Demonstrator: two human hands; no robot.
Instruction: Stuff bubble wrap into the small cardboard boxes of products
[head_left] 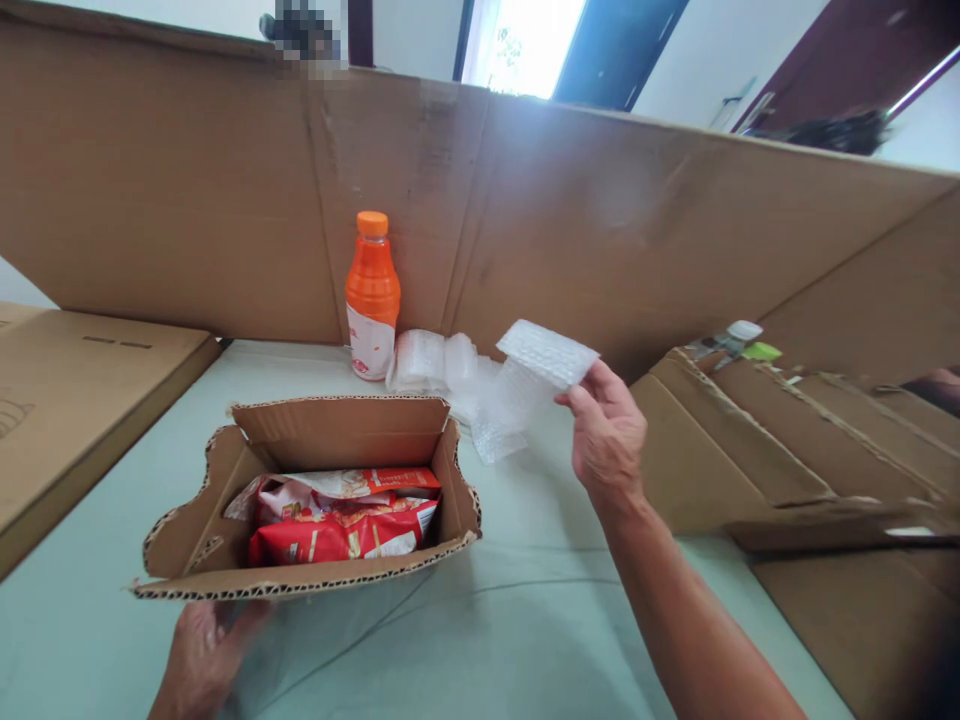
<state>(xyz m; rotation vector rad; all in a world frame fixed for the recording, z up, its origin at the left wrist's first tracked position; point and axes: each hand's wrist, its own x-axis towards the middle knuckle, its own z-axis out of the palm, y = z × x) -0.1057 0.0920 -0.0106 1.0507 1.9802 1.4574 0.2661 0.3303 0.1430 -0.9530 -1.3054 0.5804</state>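
Note:
My right hand [606, 432] pinches the end of a strip of clear bubble wrap [517, 385] and lifts it off the table. The strip trails back to a loose roll lying beside an orange drink bottle [372, 295]. My left hand [202, 655] rests against the near wall of a small open cardboard box [217, 530]. Red and white snack packets [341, 520] lie inside the box.
A tall cardboard sheet [600, 220] stands as a wall behind the pale green table [525, 620]. A flat carton [67, 400] lies at the left. Flattened torn cardboard [787, 450] is piled at the right, with a small white and green object on it.

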